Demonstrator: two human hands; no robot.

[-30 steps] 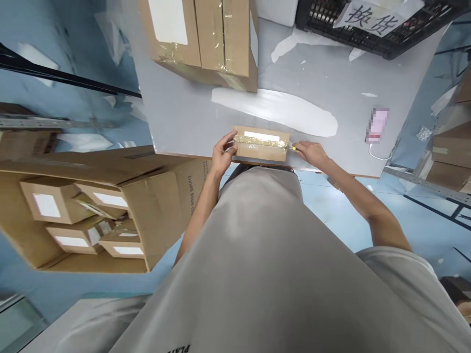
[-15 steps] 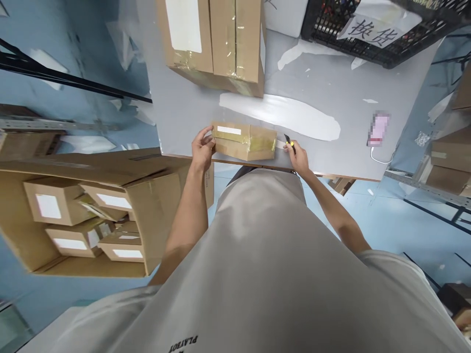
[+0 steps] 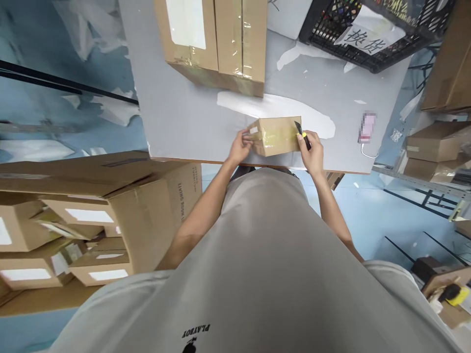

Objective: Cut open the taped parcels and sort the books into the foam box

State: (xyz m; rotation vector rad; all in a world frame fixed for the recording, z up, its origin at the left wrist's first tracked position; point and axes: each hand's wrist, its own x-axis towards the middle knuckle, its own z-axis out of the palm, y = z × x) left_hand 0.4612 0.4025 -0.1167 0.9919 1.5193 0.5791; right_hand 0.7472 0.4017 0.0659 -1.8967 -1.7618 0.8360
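Note:
A small taped cardboard box (image 3: pixel 281 136) is held near the front edge of the grey table (image 3: pixel 191 127). Its left end is gripped by my left hand (image 3: pixel 241 147), whose fingers curl at the corner beside a small white label. My right hand (image 3: pixel 312 151) is closed around a black and yellow utility knife (image 3: pixel 303 136) and lies against the box's right end. The knife's dark tip points up and left, over the box's right side. Whether the right fingertips also grip the box is hard to tell.
A large taped carton (image 3: pixel 235 54) stands at the back. A black crate (image 3: pixel 346 39) with a paper sign is at the back right. White paper (image 3: pixel 316 117) lies behind the small box, a pink device (image 3: pixel 367 127) to the right. Boxes fill an open carton (image 3: pixel 147 220) at lower left.
The small box has turned and shifted right, with a different side showing. My left hand has moved right with it. My right hand and the knife have moved slightly right, now overlapping the box's end.

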